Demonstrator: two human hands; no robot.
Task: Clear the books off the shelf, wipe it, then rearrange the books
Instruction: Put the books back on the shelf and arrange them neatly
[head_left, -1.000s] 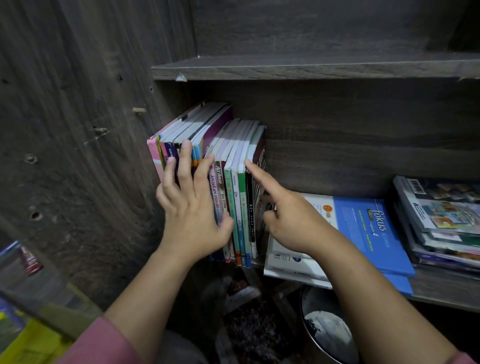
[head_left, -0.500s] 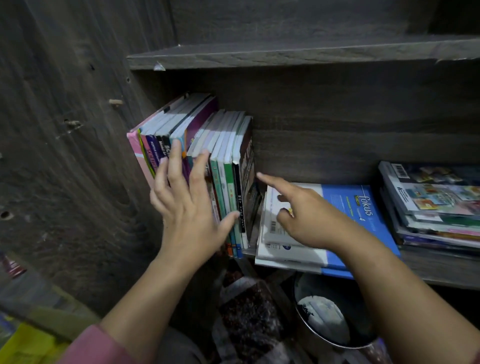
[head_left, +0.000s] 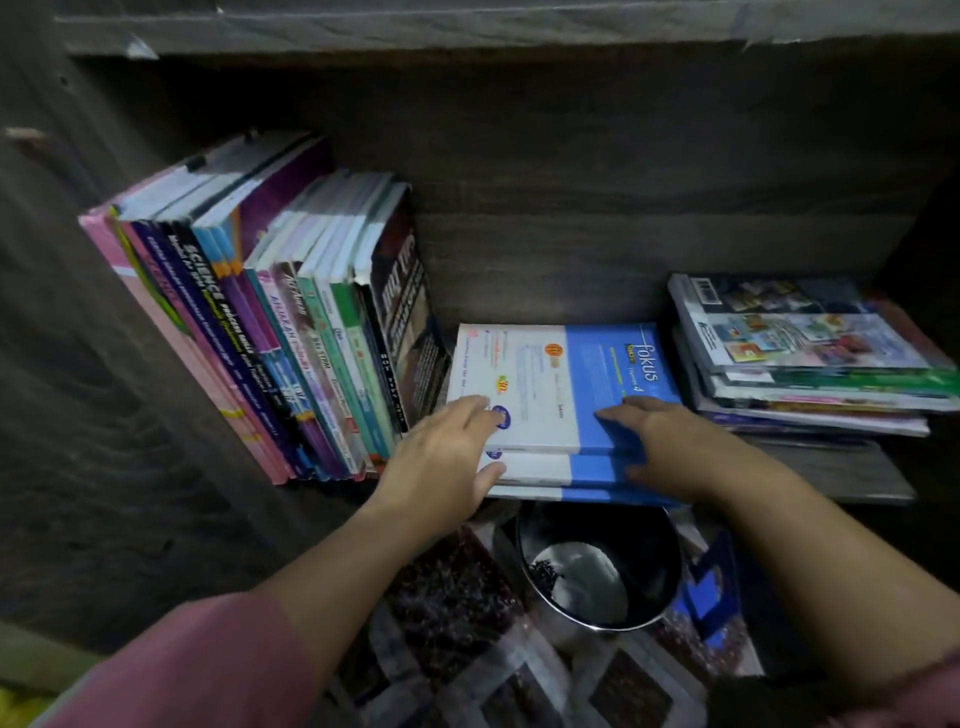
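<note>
A row of upright books (head_left: 291, 338) leans against the left wall of the wooden shelf (head_left: 836, 470). Beside it lies a flat stack of blue and white "Fokus" books (head_left: 571, 374). My left hand (head_left: 447, 452) rests its fingers on the stack's white left part, with the thumb against the front edge. My right hand (head_left: 665, 441) holds the blue right part the same way, fingers on top and thumb at the front edge. A second flat pile of books (head_left: 810, 353) sits at the right end of the shelf.
An upper shelf board (head_left: 467, 26) runs overhead. Below the shelf's front edge stands a shiny metal bowl (head_left: 597, 577) on patterned cloth (head_left: 457, 613). The dark wooden side panel (head_left: 104, 467) closes off the left.
My left hand left the upright books and moved right onto the flat blue stack. My right hand slid from the stack's left part to its right front edge. The view moved closer.
</note>
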